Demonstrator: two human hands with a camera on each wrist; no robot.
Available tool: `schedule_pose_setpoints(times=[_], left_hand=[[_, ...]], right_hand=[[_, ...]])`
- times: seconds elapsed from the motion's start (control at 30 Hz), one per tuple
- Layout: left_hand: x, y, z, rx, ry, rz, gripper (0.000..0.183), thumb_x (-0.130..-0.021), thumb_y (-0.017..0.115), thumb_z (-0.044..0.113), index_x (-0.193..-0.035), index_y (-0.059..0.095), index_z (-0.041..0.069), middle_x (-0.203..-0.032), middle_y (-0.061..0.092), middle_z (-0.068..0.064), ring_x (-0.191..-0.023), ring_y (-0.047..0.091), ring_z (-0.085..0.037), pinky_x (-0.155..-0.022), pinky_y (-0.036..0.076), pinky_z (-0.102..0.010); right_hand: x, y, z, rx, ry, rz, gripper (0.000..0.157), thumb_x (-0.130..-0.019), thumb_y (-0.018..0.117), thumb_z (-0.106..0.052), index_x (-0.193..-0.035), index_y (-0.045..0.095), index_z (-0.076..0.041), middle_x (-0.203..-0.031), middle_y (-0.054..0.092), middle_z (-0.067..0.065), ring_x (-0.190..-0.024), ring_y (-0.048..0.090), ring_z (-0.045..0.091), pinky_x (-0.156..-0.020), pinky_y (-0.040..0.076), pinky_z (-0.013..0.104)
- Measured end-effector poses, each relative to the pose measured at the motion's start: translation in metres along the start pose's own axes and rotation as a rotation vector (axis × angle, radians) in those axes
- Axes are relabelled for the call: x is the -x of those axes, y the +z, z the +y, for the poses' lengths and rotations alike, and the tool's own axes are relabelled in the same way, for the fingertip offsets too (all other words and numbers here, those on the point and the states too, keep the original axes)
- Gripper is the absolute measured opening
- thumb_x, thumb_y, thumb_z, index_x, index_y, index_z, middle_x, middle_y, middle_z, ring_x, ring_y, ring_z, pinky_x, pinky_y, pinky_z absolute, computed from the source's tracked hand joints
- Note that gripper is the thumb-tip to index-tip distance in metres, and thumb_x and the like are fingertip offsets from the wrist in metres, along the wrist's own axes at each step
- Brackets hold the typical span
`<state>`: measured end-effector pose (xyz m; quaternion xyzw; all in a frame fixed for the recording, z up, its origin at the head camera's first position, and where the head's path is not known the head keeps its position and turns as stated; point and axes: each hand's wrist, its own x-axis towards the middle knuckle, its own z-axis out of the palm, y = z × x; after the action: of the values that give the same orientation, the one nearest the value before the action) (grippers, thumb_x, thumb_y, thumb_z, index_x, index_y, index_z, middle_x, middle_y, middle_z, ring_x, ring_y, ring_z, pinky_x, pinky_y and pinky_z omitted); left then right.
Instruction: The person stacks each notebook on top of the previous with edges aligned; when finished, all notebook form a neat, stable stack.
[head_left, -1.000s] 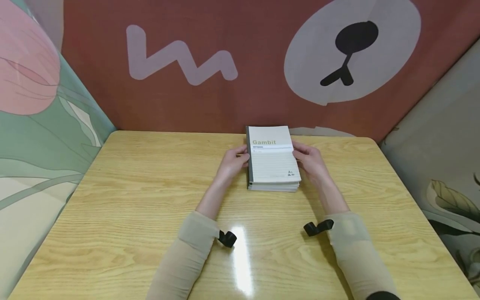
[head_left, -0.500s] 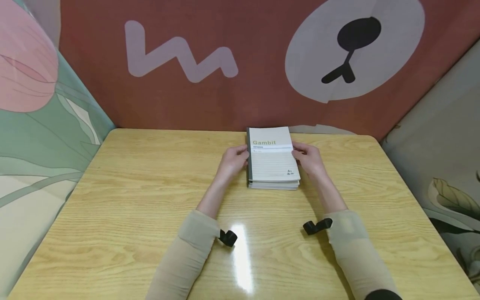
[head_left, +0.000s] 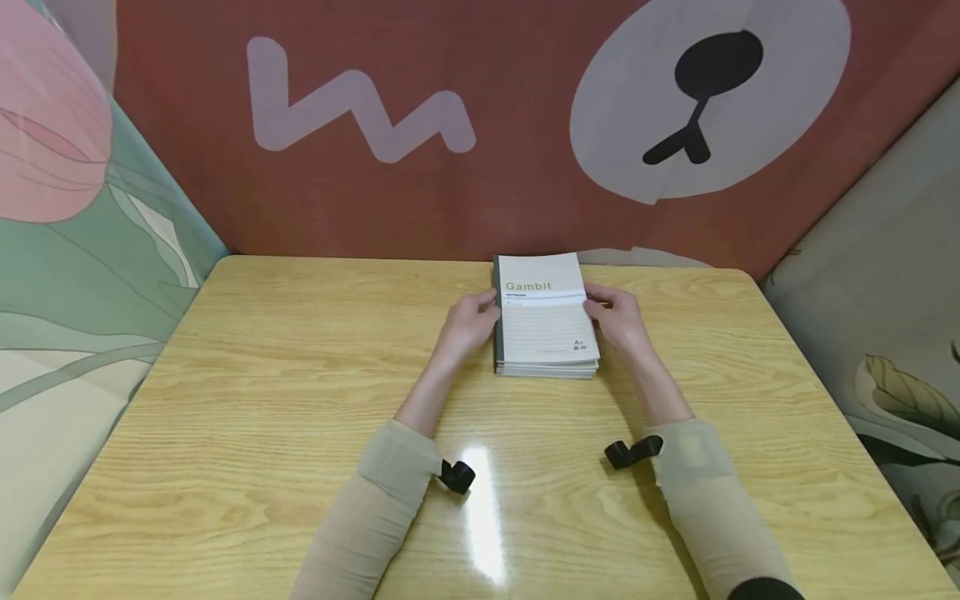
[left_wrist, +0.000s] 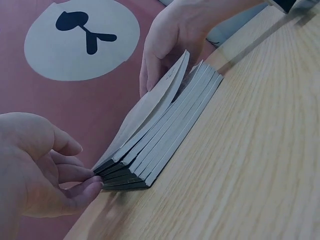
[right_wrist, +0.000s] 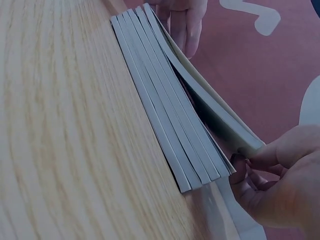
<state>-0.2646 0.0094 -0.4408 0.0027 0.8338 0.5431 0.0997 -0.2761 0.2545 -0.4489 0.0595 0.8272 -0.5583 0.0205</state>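
Observation:
A stack of several notebooks lies at the table's far edge in the head view, dark spines to the left. The top notebook (head_left: 543, 325) has a pale cover printed "Gambit"; its right side is raised and bowed, leaving a gap above the lower notebooks (right_wrist: 160, 100). My right hand (head_left: 618, 317) pinches this raised edge between thumb and fingers. On the opposite side my left hand (head_left: 467, 323) rests its fingertips against the spines. In the left wrist view, the left fingers (left_wrist: 80, 175) touch the dark spine edges, and the thumb stays apart from them.
The wood-grain table (head_left: 300, 400) extends in front and to both sides. Right behind the stack rises a red-brown printed backdrop (head_left: 375, 208). Patterned panels (head_left: 67, 275) flank the table. Black wrist cameras (head_left: 457, 477) hang at both cuffs.
Hands and stack keep almost the same positions, with the right hand still at the top notebook's raised edge. The whole head view has shifted slightly.

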Motion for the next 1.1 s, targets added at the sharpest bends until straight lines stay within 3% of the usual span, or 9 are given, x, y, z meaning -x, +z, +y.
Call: schedule_pose_setpoints(times=[0.2,0.43,0.63,1.1], left_hand=[[0.0007,0.001,-0.0006,-0.026,0.014,-0.015,0.048,-0.106,0.048,0.018,-0.153,0.048,0.006,-0.155,0.053,-0.013,-0.148,0.046,-0.025,-0.118,0.046,-0.042],[0.0011,0.0014,-0.0009,-0.049,0.024,-0.019,0.048,-0.106,0.048,0.019,-0.152,0.048,0.007,-0.155,0.053,-0.012,-0.133,0.057,-0.024,-0.099,0.053,-0.039],[0.0,0.0016,-0.0018,-0.055,0.032,-0.014,0.048,-0.106,0.048,0.018,-0.152,0.049,0.007,-0.154,0.055,-0.013,-0.145,0.05,-0.023,-0.112,0.051,-0.041],[0.0007,0.0011,-0.0001,-0.035,0.016,-0.007,0.047,-0.105,0.048,0.018,-0.151,0.051,0.008,-0.151,0.058,-0.012,-0.145,0.051,-0.025,-0.119,0.045,-0.041]], right_hand=[[-0.0014,-0.0012,-0.0005,0.059,0.014,-0.005,0.044,-0.106,0.051,-0.007,-0.149,0.052,0.0,-0.147,0.056,0.023,-0.101,0.055,0.009,-0.077,0.05,0.008],[-0.0018,-0.0014,0.0014,0.134,-0.002,-0.008,0.044,-0.105,0.05,-0.007,-0.148,0.052,0.001,-0.148,0.057,0.022,-0.111,0.056,0.019,-0.084,0.051,0.015],[0.0002,-0.0022,0.0005,0.169,-0.021,-0.011,0.044,-0.104,0.051,-0.007,-0.148,0.052,0.002,-0.148,0.056,0.024,-0.119,0.054,0.025,-0.083,0.046,0.012],[0.0026,-0.0081,0.0004,0.189,0.005,-0.019,0.045,-0.105,0.052,-0.009,-0.149,0.051,0.0,-0.145,0.058,0.023,-0.119,0.055,0.024,-0.085,0.048,0.014]])
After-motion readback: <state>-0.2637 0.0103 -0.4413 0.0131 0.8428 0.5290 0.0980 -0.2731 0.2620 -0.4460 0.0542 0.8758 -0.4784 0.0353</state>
